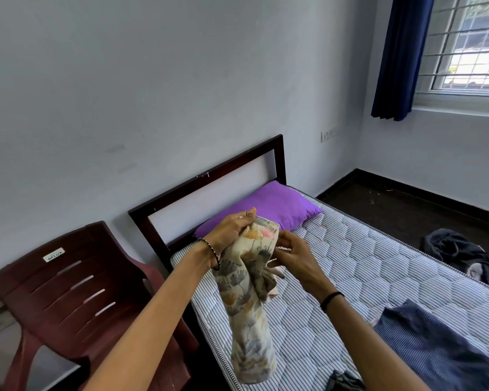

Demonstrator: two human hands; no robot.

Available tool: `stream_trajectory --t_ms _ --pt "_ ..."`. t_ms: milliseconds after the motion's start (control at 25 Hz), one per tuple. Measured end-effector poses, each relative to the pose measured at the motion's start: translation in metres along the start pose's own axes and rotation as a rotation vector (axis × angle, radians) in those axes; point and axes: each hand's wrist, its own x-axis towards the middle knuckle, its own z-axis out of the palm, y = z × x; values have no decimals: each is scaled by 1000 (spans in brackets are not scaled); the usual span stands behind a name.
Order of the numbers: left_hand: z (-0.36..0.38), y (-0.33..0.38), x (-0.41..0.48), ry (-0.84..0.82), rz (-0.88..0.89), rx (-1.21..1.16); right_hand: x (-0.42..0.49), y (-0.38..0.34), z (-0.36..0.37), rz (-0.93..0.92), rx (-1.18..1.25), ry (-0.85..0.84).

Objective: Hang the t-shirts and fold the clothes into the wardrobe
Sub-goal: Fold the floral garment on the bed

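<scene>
Above the near corner of the bed [359, 258], in the head view, the floral garment [247, 294] hangs in the air, and both hands are on it. The left hand [232, 230], beaded bracelet at the wrist, pinches the top edge between thumb and fingertips, so the cloth drops from there in one long bunched column, its lower end dangling just over the mattress edge. The right hand [294, 258], black band on the wrist, comes in from the side with fingers curled and appears to nip a fold partway down; exactly how much fabric it has I cannot tell, because the cloth hides the fingertips. The garment looks thin, light and very limp: it creases on itself and holds no shape, so gripping the middle only bunches it more. My call is that the sensible holds are a seam, shoulder or hem corner, one in each hand, spread apart to open it flat before folding. On the bed lie a purple pillow [271, 204] by the headboard [209, 176] and a blue garment [435, 345] at the near right, apart from the floral one. A dark heap of clothes [458, 252] sits on the floor beyond the bed, and a maroon plastic chair [76, 292] stands to the left. No wardrobe is in view.
</scene>
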Motion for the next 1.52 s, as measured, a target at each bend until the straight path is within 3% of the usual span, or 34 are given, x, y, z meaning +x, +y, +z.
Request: stream_trajectory --t_ms 280,480,640,760,920,1080,1280,1440,1520 --pt "-10 2 -1 -150 -57 102 -1 -6 -3 -47 -209 -115" --pt "-13 2 -6 -194 -59 193 11 -2 -13 -199 -695 -167" --pt "-29 2 -8 -132 2 248 14 2 -27 -206 -898 -148" --pt "-48 4 -11 -18 114 340 17 -8 -45 -143 -867 -163" --pt "-58 -1 -15 51 265 425 26 -28 -50 -212 -931 -92" --pt "-67 -24 -7 247 282 613 27 -33 -44 -263 -1050 -44" --pt "-69 -36 -6 397 327 546 19 -45 -38 -287 -999 -101" --pt "-46 -23 -18 251 320 433 17 -55 -26 -336 -927 -131" --pt "-36 -15 -28 117 301 617 18 -62 -18 -379 -943 -144"
